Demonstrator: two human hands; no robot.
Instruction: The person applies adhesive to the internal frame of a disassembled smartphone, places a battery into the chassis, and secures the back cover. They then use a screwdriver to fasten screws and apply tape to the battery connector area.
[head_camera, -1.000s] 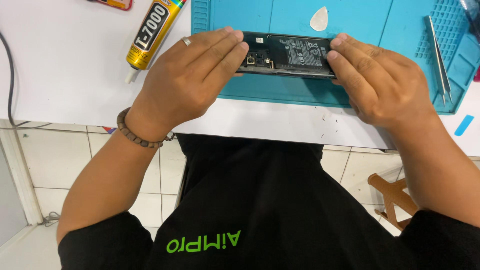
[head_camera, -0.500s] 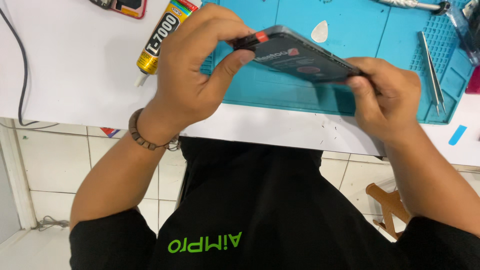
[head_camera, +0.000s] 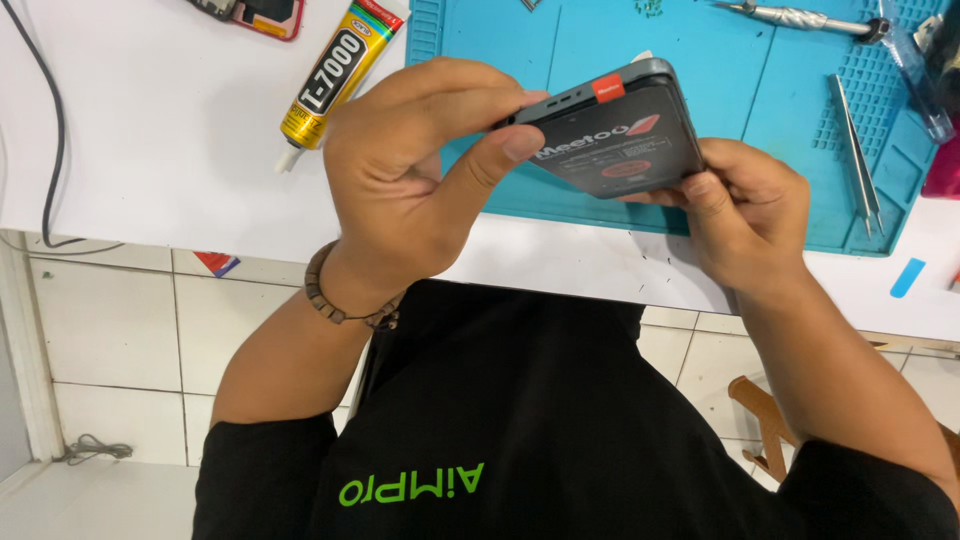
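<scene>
Both hands hold 1 dark phone up in the air above the blue mat. The left hand is closed on the phone's left end, with the thumb pressed on its flat face and the fingers curled over the top edge. The right hand is closed on the phone's right end, at about 3 o'clock from the phone. The phone is tilted, with a small red tab near its top edge. A yellow and black glue tube lies on the white surface at about 10 o'clock from the left hand. Metal tweezers lie on the mat at about 2 o'clock from the right hand. A beaded bracelet sits on the left wrist.
</scene>
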